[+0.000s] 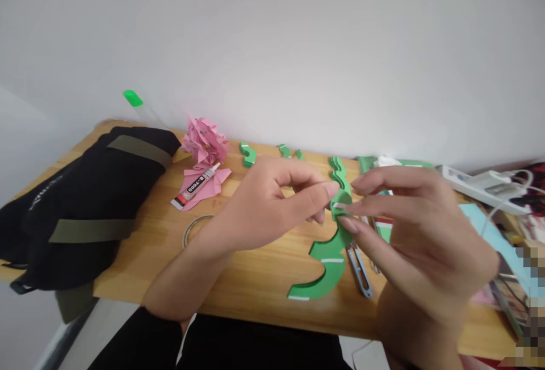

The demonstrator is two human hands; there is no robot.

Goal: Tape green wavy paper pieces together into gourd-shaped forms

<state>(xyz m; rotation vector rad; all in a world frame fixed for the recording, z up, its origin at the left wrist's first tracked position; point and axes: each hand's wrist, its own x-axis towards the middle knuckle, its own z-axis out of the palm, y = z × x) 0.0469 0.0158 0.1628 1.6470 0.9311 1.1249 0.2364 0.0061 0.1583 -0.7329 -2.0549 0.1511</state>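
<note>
My left hand (272, 205) pinches thumb and forefinger at the left edge of a small green cut-out piece (344, 197) that bears a white strip. From the other side, the fingertips of my right hand (419, 231) close on the same piece, near the strip. Its full outline is partly hidden by the fingers. Just below lies a wavy stack of green cut-out pieces (330, 276) with short white strips, reaching toward the table's front edge. Beside it rest blue thread snips (360, 270). More wavy green pieces (336, 165) lie behind the hands.
On the wooden table (255, 302) are a black bag (97, 188), pink crumpled paper (204, 140), a B-7000 glue tube (196, 185) and a ring (187, 231). Smaller green pieces (247, 155) lie near the wall. A white power strip (481, 188) with cables sits at right.
</note>
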